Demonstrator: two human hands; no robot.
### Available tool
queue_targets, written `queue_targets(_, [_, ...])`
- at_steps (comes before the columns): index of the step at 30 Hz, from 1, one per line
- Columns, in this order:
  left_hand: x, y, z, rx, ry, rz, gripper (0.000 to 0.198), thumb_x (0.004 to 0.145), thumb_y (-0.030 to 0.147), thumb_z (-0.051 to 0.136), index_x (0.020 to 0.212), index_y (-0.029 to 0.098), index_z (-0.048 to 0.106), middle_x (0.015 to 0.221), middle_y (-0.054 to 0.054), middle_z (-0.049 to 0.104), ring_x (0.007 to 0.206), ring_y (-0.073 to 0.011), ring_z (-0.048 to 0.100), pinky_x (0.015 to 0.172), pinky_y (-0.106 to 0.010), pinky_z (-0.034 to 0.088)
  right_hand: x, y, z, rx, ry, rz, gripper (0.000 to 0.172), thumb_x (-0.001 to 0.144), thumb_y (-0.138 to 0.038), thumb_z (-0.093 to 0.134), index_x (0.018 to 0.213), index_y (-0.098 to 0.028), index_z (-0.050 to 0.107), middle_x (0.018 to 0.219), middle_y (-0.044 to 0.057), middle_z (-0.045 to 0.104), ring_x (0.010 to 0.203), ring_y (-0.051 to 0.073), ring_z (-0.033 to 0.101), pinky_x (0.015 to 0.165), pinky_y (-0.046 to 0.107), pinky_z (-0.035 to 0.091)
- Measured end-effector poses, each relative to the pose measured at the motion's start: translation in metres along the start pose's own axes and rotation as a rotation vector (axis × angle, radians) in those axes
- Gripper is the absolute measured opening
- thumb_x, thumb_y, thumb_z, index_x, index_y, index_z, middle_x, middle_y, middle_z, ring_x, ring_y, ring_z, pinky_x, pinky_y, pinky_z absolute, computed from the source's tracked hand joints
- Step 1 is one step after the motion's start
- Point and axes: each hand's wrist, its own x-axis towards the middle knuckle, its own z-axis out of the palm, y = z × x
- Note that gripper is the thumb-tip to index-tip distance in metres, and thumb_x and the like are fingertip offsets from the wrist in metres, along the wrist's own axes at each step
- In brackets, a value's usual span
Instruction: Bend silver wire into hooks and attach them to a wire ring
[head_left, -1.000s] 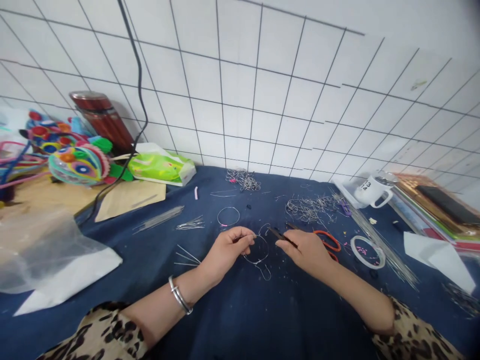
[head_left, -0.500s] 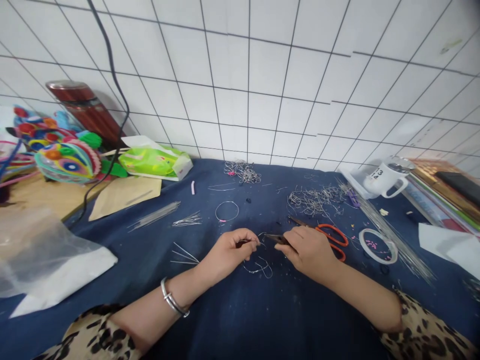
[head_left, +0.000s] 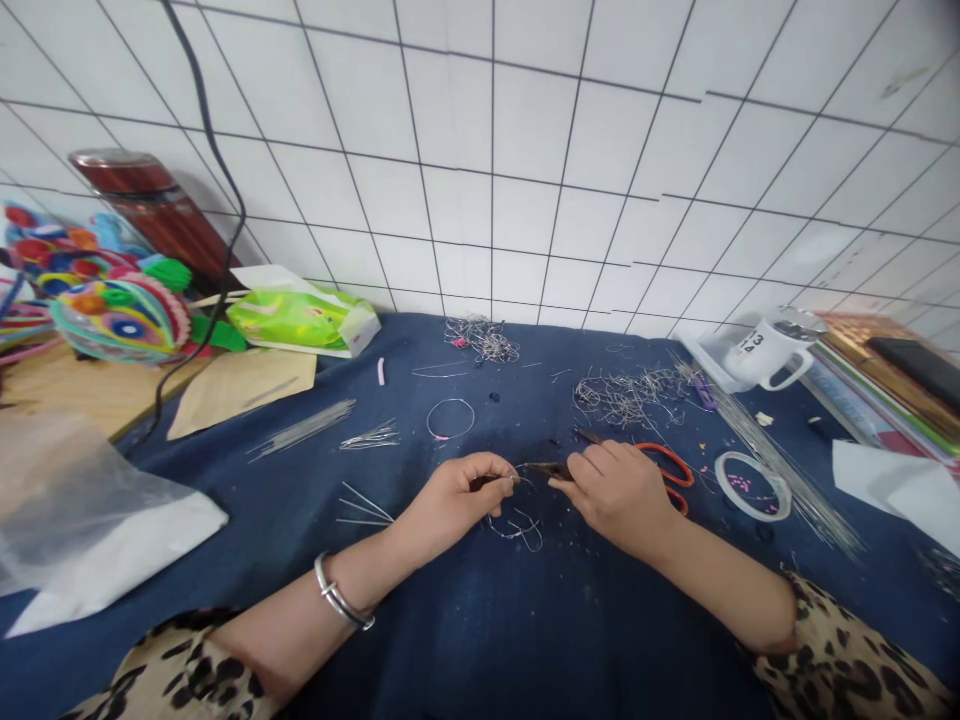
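My left hand (head_left: 469, 495) pinches a thin silvery wire (head_left: 527, 480) over the middle of the dark blue cloth. From the right, my right hand (head_left: 619, 495) is closed round dark pliers (head_left: 547, 469), whose tips point left and meet the wire near my left fingertips. Below the fingers, a loose wire loop (head_left: 531, 532) lies on the cloth. Behind my left hand rests a wire ring (head_left: 451, 419) with a small pink piece on it. Orange-handled scissors (head_left: 670, 462) lie partly hidden behind my right hand.
Tangled wire (head_left: 630, 397) lies behind my right hand, and another tangle (head_left: 484, 340) by the wall. Wire bundles (head_left: 304, 430) are at the left. A round dish (head_left: 752, 486) with pink bits and a white mug (head_left: 776, 350) stand right. A plastic bag (head_left: 90, 510) lies left.
The pliers' tips have moved slightly left and up, closer to my left fingertips, along the wire. The whole view has shifted a little.
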Motion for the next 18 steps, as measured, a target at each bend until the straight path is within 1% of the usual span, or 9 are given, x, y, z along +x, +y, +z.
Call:
queue_targets(14, [0.0022, -0.0065, -0.0031, -0.059, 0.022, -0.017, 0.017, 0.079, 0.030, 0.053, 0.085, 0.017, 0.061, 0.074, -0.002, 0.061, 0.060, -0.0112, 0.055, 0.060, -0.025, 0.045, -0.0011, 0.0038, 0.0013, -0.059, 0.004, -0.023, 0.030, 0.089, -0.039, 0.039, 0.077, -0.017, 0.055, 0.067, 0.003, 0.049, 0.067, 0.016, 0.039, 0.062, 0.031, 0.022])
queue_targets(18, [0.0025, -0.0063, -0.0034, -0.055, 0.021, -0.023, 0.017, 0.079, 0.030, 0.053, 0.086, 0.016, 0.061, 0.074, -0.002, 0.060, 0.060, -0.0107, 0.054, 0.061, -0.025, 0.045, -0.0015, 0.0051, 0.0037, -0.065, 0.056, -0.041, 0.029, 0.088, -0.039, 0.041, 0.075, -0.017, 0.055, 0.065, 0.003, 0.048, 0.066, 0.016, 0.038, 0.061, 0.031, 0.021])
